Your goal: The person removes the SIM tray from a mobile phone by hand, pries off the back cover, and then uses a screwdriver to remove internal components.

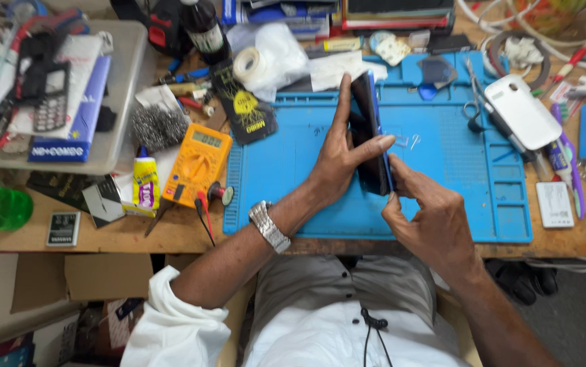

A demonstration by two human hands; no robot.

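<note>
My left hand (337, 160) grips the dark phone (372, 136) on edge over the blue mat (442, 170), fingers closed around it; my right hand (432, 214) pinches its near edge. I judge the casing is being pried; next calls for steady leverage along the seam.

The left hand (337, 160) holds a dark smartphone (369, 132) on its edge above the blue mat (442, 170). The right hand (429, 217) pinches its lower end. A yellow multimeter (196, 165) lies at nine o'clock on the bench (170, 234).
</note>
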